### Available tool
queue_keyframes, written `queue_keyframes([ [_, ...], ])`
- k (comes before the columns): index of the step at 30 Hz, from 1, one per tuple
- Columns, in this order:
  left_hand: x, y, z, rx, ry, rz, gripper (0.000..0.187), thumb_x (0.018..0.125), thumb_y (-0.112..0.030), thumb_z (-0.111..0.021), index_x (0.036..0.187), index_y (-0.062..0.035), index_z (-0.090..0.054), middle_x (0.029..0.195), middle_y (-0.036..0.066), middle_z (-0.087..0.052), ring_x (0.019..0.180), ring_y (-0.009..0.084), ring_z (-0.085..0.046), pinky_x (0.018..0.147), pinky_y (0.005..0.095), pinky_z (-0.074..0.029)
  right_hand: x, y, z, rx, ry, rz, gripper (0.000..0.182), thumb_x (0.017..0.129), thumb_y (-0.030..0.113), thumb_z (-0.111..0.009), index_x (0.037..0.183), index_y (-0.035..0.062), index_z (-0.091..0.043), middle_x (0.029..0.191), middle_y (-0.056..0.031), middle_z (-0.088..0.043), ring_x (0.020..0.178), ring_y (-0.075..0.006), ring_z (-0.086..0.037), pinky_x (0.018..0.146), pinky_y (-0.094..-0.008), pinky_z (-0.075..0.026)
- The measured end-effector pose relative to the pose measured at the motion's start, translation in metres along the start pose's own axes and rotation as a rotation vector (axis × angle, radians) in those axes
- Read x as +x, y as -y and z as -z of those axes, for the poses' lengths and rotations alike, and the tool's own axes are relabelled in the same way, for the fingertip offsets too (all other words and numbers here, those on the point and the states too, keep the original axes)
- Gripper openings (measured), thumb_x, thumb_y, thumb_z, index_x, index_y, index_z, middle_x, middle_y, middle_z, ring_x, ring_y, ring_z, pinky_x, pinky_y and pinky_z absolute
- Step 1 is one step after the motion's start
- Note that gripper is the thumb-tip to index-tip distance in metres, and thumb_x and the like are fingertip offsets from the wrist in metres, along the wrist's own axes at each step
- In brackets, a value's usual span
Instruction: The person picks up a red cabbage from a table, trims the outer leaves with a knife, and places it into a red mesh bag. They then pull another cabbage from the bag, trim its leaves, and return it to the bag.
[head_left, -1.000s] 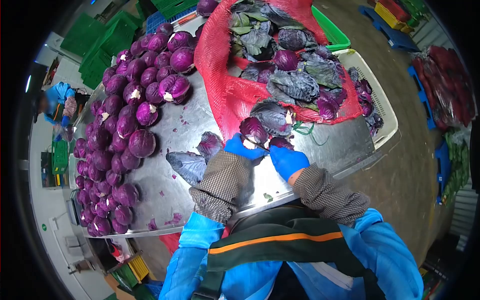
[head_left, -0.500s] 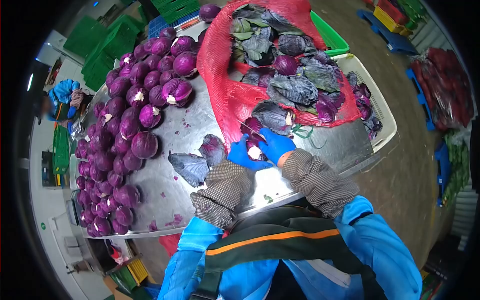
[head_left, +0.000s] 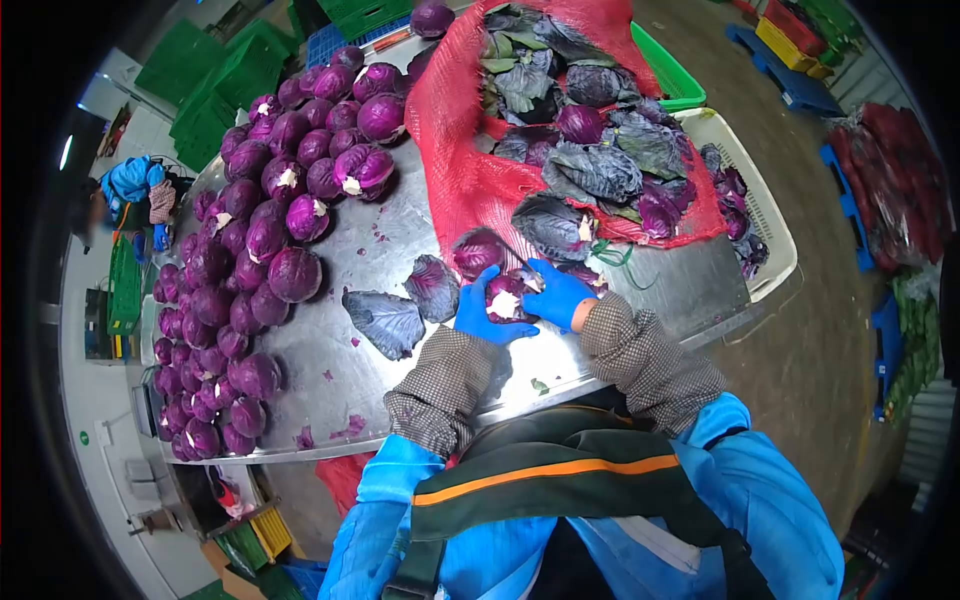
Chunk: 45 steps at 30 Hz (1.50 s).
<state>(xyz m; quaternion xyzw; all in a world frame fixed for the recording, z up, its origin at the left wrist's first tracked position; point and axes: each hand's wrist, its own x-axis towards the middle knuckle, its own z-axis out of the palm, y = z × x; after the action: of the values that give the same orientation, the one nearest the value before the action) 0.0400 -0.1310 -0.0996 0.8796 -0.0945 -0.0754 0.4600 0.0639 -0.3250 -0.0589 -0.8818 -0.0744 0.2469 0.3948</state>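
In blue gloves, both hands are at a purple cabbage [head_left: 506, 300] whose pale cut stem faces up, near the table's front edge. My left hand [head_left: 486, 312] grips its left side. My right hand [head_left: 556, 296] is closed at its right side, around something too small to make out clearly. Just beyond the hands lies a loose purple leaf [head_left: 480, 252]. A dark outer leaf [head_left: 552, 226] rests by the opening of the red mesh bag [head_left: 445, 150], which holds unpeeled cabbages [head_left: 592, 172].
Many peeled purple cabbages [head_left: 295, 275] cover the left of the metal table [head_left: 370, 225]. Two loose leaves [head_left: 385, 322] lie left of my hands. A white crate [head_left: 775, 235] and a green crate [head_left: 665, 68] stand beyond the right edge. A co-worker [head_left: 135, 185] is at the far left.
My right hand has moved slightly right, and a gap now shows between the hands with more of the cabbage visible. A purple leaf now lies beyond them. The whole view has shifted slightly.
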Motion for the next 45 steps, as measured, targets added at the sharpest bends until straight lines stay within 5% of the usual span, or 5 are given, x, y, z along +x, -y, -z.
queue_keyframes([
  [16,0.009,-0.012,-0.007,-1.905,0.098,0.482,0.078,0.074,-0.063,-0.055,0.129,-0.0099,-0.039,0.123,0.023,-0.047,0.108,0.0357,-0.051,0.090,0.0544,-0.043,-0.018,-0.028,0.032,0.094,-0.292,-0.082,0.047,0.079,0.019,-0.056,0.124,0.0135,-0.044,0.095,-0.0202,-0.061,0.081,-0.0322,-0.062,0.070,-0.0405,-0.048],
  [20,-0.002,-0.042,0.031,-1.824,0.785,0.132,0.090,0.072,-0.078,-0.038,0.132,-0.0113,-0.035,0.127,0.025,-0.042,0.118,0.0363,-0.044,0.092,0.0582,-0.038,-0.060,0.053,0.069,0.438,-0.229,0.138,0.053,0.079,0.024,-0.059,0.127,0.0109,-0.042,0.097,-0.0146,-0.062,0.080,-0.0236,-0.061,0.068,-0.0344,-0.048],
  [24,-0.010,-0.120,0.059,-1.146,-0.061,0.336,0.084,0.074,-0.071,-0.047,0.130,-0.0091,-0.037,0.123,0.024,-0.046,0.113,0.0345,-0.050,0.084,0.0506,-0.045,-0.053,0.057,0.043,0.358,-0.289,0.291,0.048,0.080,0.016,-0.058,0.126,0.0108,-0.044,0.098,-0.0129,-0.062,0.078,-0.0160,-0.060,0.066,-0.0296,-0.048],
  [35,-0.010,-0.057,0.044,-1.751,0.421,0.491,0.073,0.081,-0.061,-0.044,0.133,-0.0104,-0.035,0.133,0.019,-0.040,0.118,0.0398,-0.043,0.094,0.0572,-0.038,-0.073,0.071,0.065,0.457,-0.095,0.268,0.034,0.078,0.001,-0.052,0.110,0.0127,-0.054,0.067,-0.0035,-0.056,0.042,-0.0091,-0.048,0.039,-0.0248,-0.038],
  [45,0.005,-0.104,0.055,-2.051,-0.162,0.608,0.066,0.079,-0.060,-0.035,0.126,-0.0139,-0.041,0.126,0.015,-0.045,0.109,0.0369,-0.048,0.089,0.0529,-0.041,-0.063,-0.011,0.093,0.431,-0.303,0.092,0.037,0.078,0.009,-0.056,0.115,0.0144,-0.052,0.080,-0.0055,-0.061,0.066,-0.0133,-0.059,0.059,-0.0278,-0.048],
])
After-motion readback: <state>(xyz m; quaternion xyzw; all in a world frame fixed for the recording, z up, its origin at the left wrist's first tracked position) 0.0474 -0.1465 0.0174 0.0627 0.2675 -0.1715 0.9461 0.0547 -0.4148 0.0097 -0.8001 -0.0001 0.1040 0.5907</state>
